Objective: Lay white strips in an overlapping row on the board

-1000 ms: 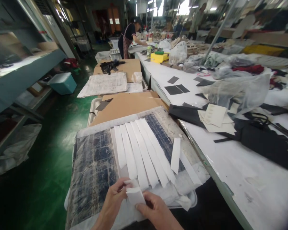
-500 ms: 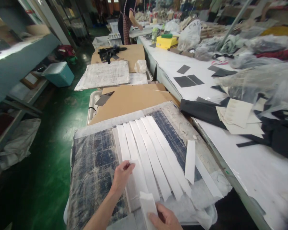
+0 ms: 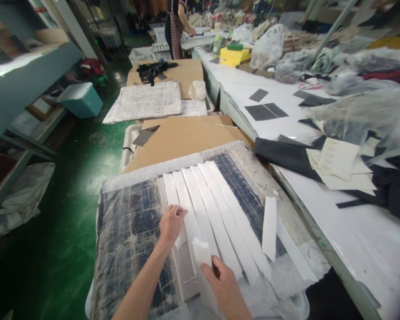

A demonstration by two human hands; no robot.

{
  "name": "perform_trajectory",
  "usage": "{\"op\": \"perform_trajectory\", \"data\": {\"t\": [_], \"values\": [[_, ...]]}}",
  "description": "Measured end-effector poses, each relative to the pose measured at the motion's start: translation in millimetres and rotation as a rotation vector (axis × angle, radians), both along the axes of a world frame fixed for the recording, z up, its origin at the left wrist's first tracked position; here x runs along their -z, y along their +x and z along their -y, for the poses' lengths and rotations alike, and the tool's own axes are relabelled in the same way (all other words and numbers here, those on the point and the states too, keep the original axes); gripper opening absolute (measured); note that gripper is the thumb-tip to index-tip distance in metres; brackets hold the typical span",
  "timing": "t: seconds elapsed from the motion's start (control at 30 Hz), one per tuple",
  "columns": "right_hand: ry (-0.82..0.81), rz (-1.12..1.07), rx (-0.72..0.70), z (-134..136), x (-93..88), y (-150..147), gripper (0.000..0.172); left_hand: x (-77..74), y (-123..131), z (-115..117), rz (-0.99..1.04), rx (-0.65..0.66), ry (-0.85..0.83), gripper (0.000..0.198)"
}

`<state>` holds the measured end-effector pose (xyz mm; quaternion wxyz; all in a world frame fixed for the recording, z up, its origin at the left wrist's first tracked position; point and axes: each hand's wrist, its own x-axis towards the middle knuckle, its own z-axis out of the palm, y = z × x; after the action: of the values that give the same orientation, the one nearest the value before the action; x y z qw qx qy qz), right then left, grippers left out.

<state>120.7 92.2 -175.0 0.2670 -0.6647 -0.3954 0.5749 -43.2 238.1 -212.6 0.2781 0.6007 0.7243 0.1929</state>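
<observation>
Two bare hands work over a row of white strips (image 3: pixel 213 209) laid side by side on a dark, stained board (image 3: pixel 130 231) in front of the person. The left hand (image 3: pixel 171 223) lies palm down on the leftmost strips, its fingers (image 3: pixel 180 214) curled loosely together with the tips touching the white material. The right hand (image 3: pixel 225 289) is lower and nearer the camera; its thumb and fingers pinch the lower part of a stack of white strips (image 3: pixel 202 253), which stands up tilted just beside the left hand, above the near ends of the laid row. One separate white strip (image 3: pixel 270 226) lies apart from the row, to its right, on the dark part of the board. A pale fleece-like sheet (image 3: pixel 303 262) sticks out beneath the board on the right, toward the edge of the white worktop (image 3: pixel 346 240).

Behind the board lies a sheet of brown cardboard (image 3: pixel 183 138) with a small grey piece (image 3: pixel 144 137) on it. On the worktop to the right are dark fabric pieces (image 3: pixel 283 153), cream paper cards (image 3: pixel 340 162) and clear plastic bags (image 3: pixel 360 115). Farther along stands a yellow box (image 3: pixel 235 55). At the far end another person (image 3: pixel 177 26) in a checked apron stands at a bench. The green floor (image 3: pixel 70 186) runs along the left, with a teal bin (image 3: pixel 82 101) beside a shelf.
</observation>
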Motion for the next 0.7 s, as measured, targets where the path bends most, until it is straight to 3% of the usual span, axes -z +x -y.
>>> {"op": "perform_trajectory", "data": {"t": [0.27,0.7], "values": [[0.014,0.058,-0.023,2,7.6,-3,0.031,3.1,6,2,-0.181,0.008,-0.055,0.020],[0.053,0.141,-0.045,3,12.4,-3,0.033,4.9,15,9,-0.295,-0.015,-0.066,0.022]]}}
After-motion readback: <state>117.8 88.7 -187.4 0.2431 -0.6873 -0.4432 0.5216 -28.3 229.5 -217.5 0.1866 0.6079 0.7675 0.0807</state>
